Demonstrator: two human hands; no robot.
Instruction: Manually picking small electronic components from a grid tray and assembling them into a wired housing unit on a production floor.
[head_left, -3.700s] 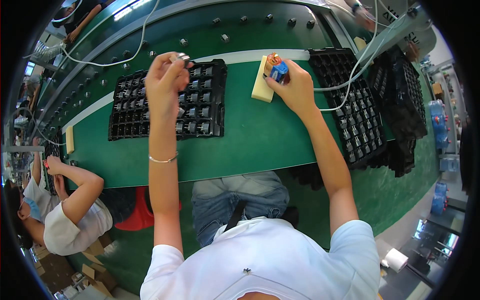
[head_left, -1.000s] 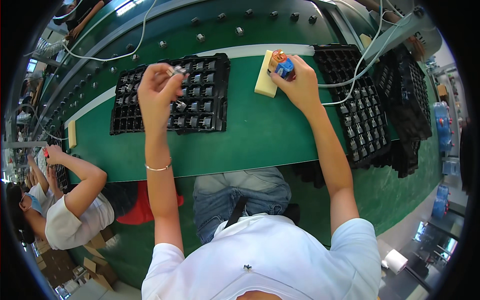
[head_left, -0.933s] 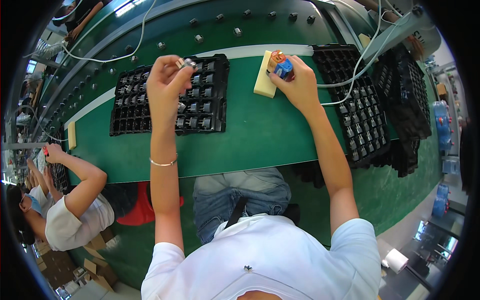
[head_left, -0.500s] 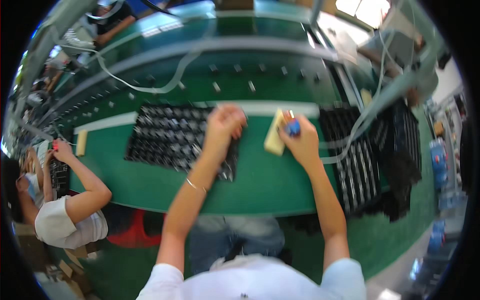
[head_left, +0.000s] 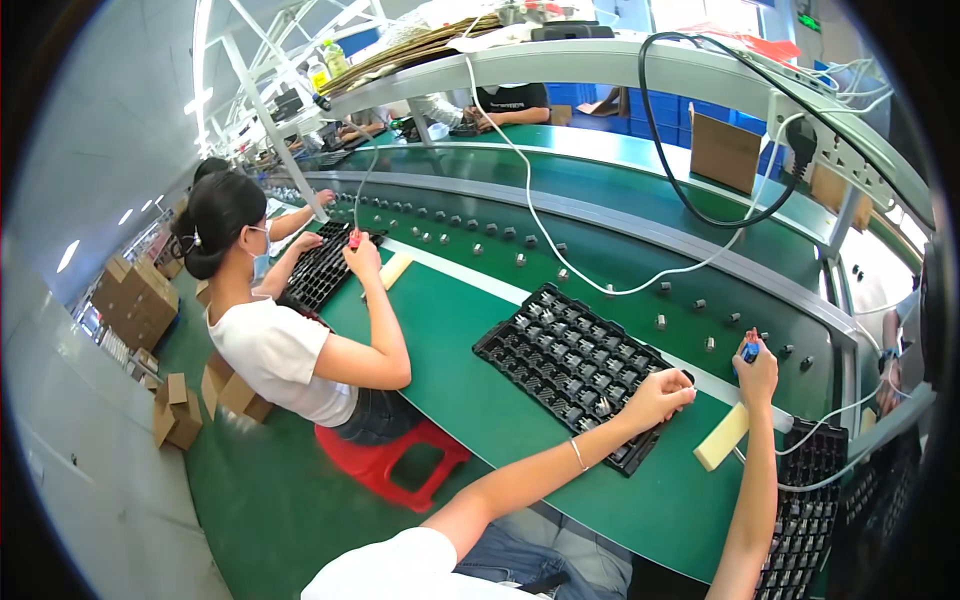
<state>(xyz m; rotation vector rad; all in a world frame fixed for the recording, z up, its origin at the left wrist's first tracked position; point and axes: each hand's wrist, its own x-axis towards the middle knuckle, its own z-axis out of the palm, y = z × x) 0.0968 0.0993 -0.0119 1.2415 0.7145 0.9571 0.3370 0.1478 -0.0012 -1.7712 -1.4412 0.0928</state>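
My left hand rests with curled fingers on the right end of a black compartment tray full of small parts; whether it grips a part I cannot tell. My right hand is raised above the green bench, shut on a small blue and red tool. A pale yellow block lies on the bench just below that hand. A second black tray sits at my right.
A co-worker sits to my left on a red stool at another black tray. Cardboard boxes stand on the floor. A white cable and a black cable hang from the overhead shelf.
The view has swung up and to the left, so the co-worker and the line now show. My left hand has dropped from above the tray onto its right end. My right hand still holds the tool.
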